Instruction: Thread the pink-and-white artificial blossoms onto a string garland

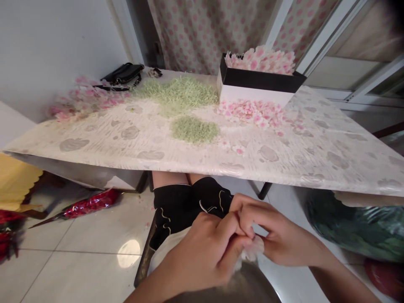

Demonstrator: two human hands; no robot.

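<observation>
Both my hands meet low in front of me, below the table's edge and over my lap. My left hand (206, 248) is closed in a pinch, and my right hand (268, 229) is closed against it. Between them they pinch a small pale pink fabric flower (252, 251), mostly hidden by the fingers. On the table (315, 151) above lie two heaps of thin green stems (194, 128), loose pink petals (252, 111) and a black and white box (255, 84) full of pink flowers.
More pink flowers (83, 99) and a black bag (124, 73) lie at the table's far left. A red wrapped bundle (90, 204) lies on the tiled floor at left. A green plastic bag (356, 229) sits under the table at right. A polka-dot curtain hangs behind.
</observation>
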